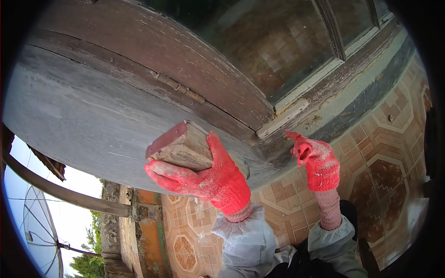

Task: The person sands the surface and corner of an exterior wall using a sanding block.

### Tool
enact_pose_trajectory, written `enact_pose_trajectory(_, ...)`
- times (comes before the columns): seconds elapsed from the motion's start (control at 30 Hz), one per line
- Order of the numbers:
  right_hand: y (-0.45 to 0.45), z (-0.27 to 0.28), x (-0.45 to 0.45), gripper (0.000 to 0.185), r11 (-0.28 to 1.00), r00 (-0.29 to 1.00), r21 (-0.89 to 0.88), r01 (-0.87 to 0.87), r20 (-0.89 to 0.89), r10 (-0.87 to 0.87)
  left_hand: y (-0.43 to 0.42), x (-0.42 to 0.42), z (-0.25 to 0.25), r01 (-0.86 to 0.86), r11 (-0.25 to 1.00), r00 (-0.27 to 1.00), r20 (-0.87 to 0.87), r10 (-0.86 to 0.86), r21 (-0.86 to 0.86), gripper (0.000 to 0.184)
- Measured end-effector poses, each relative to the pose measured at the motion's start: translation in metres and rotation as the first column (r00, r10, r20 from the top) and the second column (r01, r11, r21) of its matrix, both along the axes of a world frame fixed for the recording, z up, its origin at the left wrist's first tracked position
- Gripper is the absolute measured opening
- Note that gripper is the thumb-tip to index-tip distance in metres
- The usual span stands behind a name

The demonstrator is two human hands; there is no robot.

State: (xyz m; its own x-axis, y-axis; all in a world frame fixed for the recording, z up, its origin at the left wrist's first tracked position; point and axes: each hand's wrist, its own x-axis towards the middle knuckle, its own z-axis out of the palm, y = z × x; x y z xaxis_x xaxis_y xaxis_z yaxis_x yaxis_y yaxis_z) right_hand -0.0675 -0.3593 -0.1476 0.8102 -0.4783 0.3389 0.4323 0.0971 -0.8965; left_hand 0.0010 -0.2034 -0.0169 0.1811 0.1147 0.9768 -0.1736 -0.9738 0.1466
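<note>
My left hand (199, 178), in a dusty red knitted glove, grips a wooden block (183, 147) with a dark red face, thumb on one side and fingers on the other. The block is close to the grey wall (106, 120). My right hand (315, 155), gloved the same way, is near the lower corner of the brown wooden frame (222, 88). Its index finger points toward the sill, and the other fingers look curled. Nothing shows in it. Whether the fingertip touches the surface cannot be made out.
A rusty hinge (178, 88) joins the peeling wood beside a glass pane (273, 46). Patterned tiles (384, 180) cover the floor. At the lower left are an orange-painted low wall (153, 241), a curved beam (69, 192) and a satellite dish (39, 231).
</note>
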Motion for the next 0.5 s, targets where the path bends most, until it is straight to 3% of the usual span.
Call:
enact_pose_trajectory(0.03, -0.001, -0.002, 0.001, 0.028, 0.999, 0.998, 0.043, -0.007, 0.063, 0.005, 0.008, 0.001, -0.030, -0.042, 0.994, 0.999, 0.026, 0.040, 0.097, 0.129)
enact_pose_trajectory(0.1, -0.003, -0.004, -0.001, 0.028, 1.000, 0.998, 0.020, -0.002, 0.062, 0.000, 0.012, -0.007, -0.103, -0.044, 0.990, 0.998, -0.030, 0.049, 0.132, 0.128)
enact_pose_trajectory(0.17, -0.006, -0.003, -0.007, 0.028, 1.000, 0.999, -0.019, -0.004, 0.045, 0.005, 0.017, -0.019, -0.137, 0.018, 0.998, 0.992, -0.122, -0.010, 0.063, 0.128)
enact_pose_trajectory(0.2, -0.005, 0.000, -0.009, 0.027, 0.990, 0.997, -0.122, 0.064, 0.040, -0.060, 0.010, -0.024, -0.134, 0.066, 0.998, 0.976, -0.207, -0.068, -0.015, 0.127)
enact_pose_trajectory(0.27, -0.002, 0.005, -0.009, 0.026, 0.966, 0.992, -0.222, 0.129, 0.042, -0.123, 0.013, -0.026, -0.103, 0.024, 0.999, 0.980, -0.198, -0.016, 0.038, 0.122)
enact_pose_trajectory(0.3, 0.000, 0.007, -0.009, 0.027, 0.979, 0.993, -0.164, 0.119, 0.028, -0.116, 0.010, -0.020, -0.073, 0.004, 1.000, 0.984, -0.179, 0.001, 0.025, 0.121)
enact_pose_trajectory(0.37, 0.002, 0.003, -0.005, 0.027, 0.989, 0.994, -0.106, 0.106, 0.012, -0.106, -0.005, -0.014, -0.012, 0.041, 0.972, 0.988, -0.136, -0.075, -0.233, 0.121)
enact_pose_trajectory(0.4, 0.002, -0.004, -0.001, 0.031, 0.994, 0.996, -0.075, 0.075, 0.049, -0.072, -0.012, -0.013, 0.007, 0.038, 0.972, 0.988, -0.138, -0.072, -0.233, 0.121)
enact_pose_trajectory(0.47, 0.000, -0.004, 0.002, 0.034, 0.998, 0.995, -0.039, 0.047, 0.095, -0.043, -0.021, -0.011, 0.031, 0.073, 0.946, 0.993, -0.069, -0.099, -0.316, 0.123)
enact_pose_trajectory(0.5, -0.004, 0.001, 0.000, 0.036, 0.978, 0.991, -0.171, 0.115, 0.081, -0.103, -0.017, -0.008, 0.016, 0.079, 0.947, 0.992, -0.064, -0.104, -0.312, 0.123)
